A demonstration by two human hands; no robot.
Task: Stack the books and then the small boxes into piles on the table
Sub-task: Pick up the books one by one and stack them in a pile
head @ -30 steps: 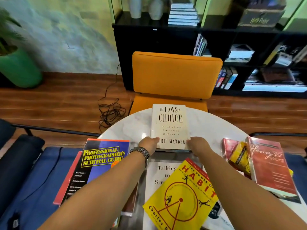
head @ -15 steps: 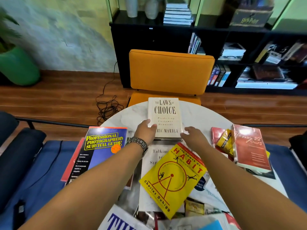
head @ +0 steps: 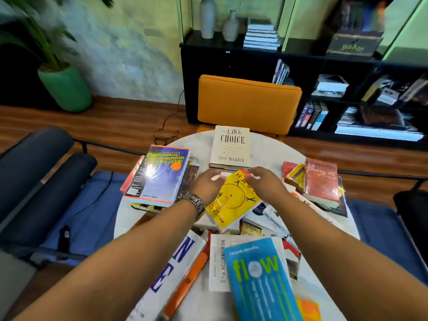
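A glossy yellow paperback book lies just in front of the cream hardcover book on the round white marble surface. Left hand and right hand flank its far corners, fingers loosely spread, seemingly about to lift it; whether they grip is unclear.

- The bench is round, with a white marbled top.
- At its far edge lies the white book "The Laws of Choice".
- On the left lies a pile with the blue photographer's guide on top.
- On the right lie red books with a yellow box.
- The middle and near part are covered with loose overlapping books, among them the yellow book and the blue "flow" book.
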